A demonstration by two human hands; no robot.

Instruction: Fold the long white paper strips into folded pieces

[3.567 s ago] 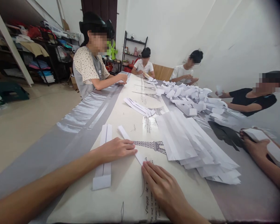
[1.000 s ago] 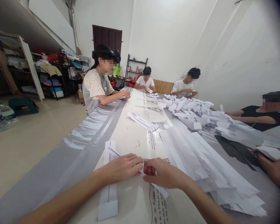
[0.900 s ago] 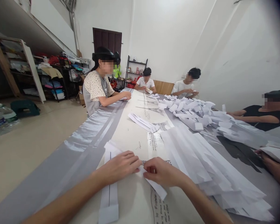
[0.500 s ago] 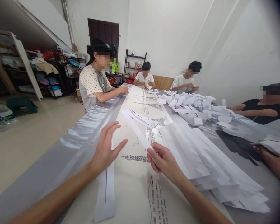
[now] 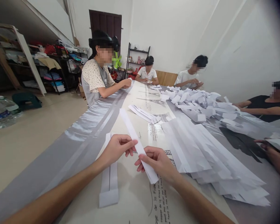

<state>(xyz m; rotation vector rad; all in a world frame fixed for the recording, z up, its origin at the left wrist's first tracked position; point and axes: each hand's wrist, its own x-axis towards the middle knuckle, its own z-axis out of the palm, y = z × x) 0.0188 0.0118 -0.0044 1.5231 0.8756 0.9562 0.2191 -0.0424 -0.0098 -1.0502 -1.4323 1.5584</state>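
Note:
A long folded white paper strip (image 5: 128,123) slants across the middle, held above the table by both hands. My left hand (image 5: 120,147) is closed, its thumb and fingers pinching the strip's left edge near the middle. Lower down, my right hand (image 5: 155,161) grips the same strip, thumb on top and fingers beneath. Under my left forearm lies another folded paper piece (image 5: 108,197) with a dark slit along it. Beyond the hands rests a small bundle of narrow paper strips (image 5: 144,113).
A fanned stack of white paper sheets (image 5: 200,158) lies to the right, with a large heap of folded papers (image 5: 198,104) behind it. The printed table runner (image 5: 128,205) covers the middle. Several people sit around the table; a co-worker's hand (image 5: 275,158) is at the right edge.
My left hand, open and apart before, has come in and closed on the paper strip. The strip's lower end now extends below my right hand. The view has shifted slightly.

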